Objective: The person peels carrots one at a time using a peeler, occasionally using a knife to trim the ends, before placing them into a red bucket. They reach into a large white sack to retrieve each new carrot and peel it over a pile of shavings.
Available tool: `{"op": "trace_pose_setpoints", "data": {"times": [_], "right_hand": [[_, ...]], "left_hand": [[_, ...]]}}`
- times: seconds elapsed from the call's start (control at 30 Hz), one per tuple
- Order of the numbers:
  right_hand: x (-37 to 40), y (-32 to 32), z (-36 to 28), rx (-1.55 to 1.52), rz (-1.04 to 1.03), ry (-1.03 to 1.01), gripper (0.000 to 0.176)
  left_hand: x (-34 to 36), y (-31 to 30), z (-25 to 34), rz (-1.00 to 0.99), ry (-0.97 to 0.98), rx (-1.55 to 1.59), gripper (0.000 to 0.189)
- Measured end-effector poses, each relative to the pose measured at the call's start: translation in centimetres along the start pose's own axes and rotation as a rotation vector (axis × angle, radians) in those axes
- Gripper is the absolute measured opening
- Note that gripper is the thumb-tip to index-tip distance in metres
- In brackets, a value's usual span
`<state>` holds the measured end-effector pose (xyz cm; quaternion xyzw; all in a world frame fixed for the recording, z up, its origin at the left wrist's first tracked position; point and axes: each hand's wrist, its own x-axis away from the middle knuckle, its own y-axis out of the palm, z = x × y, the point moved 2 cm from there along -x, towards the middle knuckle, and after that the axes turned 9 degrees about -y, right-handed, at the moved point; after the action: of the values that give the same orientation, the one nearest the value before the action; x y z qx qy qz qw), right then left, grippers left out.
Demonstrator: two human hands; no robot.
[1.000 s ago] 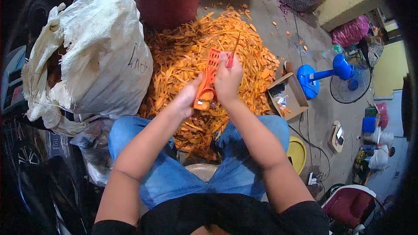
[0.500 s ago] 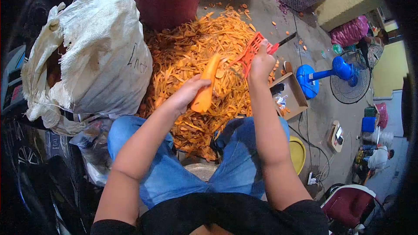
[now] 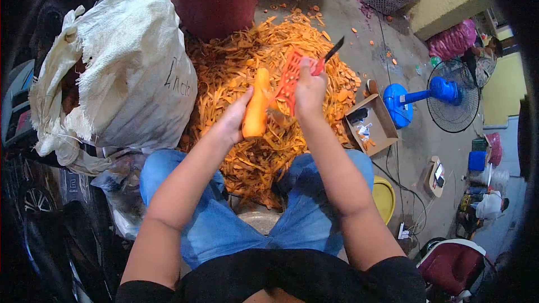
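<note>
My left hand (image 3: 234,119) is closed around the lower part of a peeled orange carrot (image 3: 257,104), which points away from me. Opposite it, my right hand (image 3: 310,94) grips a red peeler (image 3: 288,83) with a perforated handle, its head close beside the carrot. A dark knife blade (image 3: 335,49) sticks out beyond the same hand, up and to the right. Beneath both hands spreads a large heap of carrot peelings (image 3: 241,171).
A white woven sack (image 3: 132,73) stands at left, with a dark red bin (image 3: 216,5) behind the heap. To the right are a cardboard box (image 3: 383,125), a blue fan (image 3: 400,101) and a yellow basin (image 3: 384,199). Farther right, another person (image 3: 489,205) is in view.
My right hand has swung left with the peeler and knife, bringing the peeler head close to the carrot. My left hand has shifted slightly left, and the carrot stands more upright.
</note>
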<state>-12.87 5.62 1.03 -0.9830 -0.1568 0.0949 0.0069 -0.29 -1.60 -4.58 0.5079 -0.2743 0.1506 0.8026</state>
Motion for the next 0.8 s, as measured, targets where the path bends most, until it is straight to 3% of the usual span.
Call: {"op": "trace_pose_setpoints", "data": {"times": [0.17,0.4,0.5,0.57,0.63,0.8], "right_hand": [[2.9,1.8,-0.8,-0.086,-0.181,-0.118,0.026],[3.2,1.6,0.2,0.035,-0.173,-0.171,0.024],[1.6,1.4,0.7,0.121,-0.110,-0.152,0.023],[-0.9,0.3,1.6,0.270,0.094,-0.282,0.023],[-3.3,-1.6,2.8,0.342,0.161,-0.220,0.023],[-4.9,-3.2,3.0,0.448,0.273,-0.182,0.022]], "left_hand": [[0.9,3.0,-0.1,0.125,0.079,0.051,0.037],[1.1,3.1,-0.6,0.140,0.070,-0.050,0.042],[0.8,1.9,-0.3,0.076,0.024,-0.206,0.038],[2.3,3.6,-1.0,0.101,-0.042,-0.262,0.040],[2.6,4.2,-1.6,0.088,-0.145,-0.300,0.043],[1.8,4.0,-1.4,0.041,-0.132,-0.311,0.043]]}}
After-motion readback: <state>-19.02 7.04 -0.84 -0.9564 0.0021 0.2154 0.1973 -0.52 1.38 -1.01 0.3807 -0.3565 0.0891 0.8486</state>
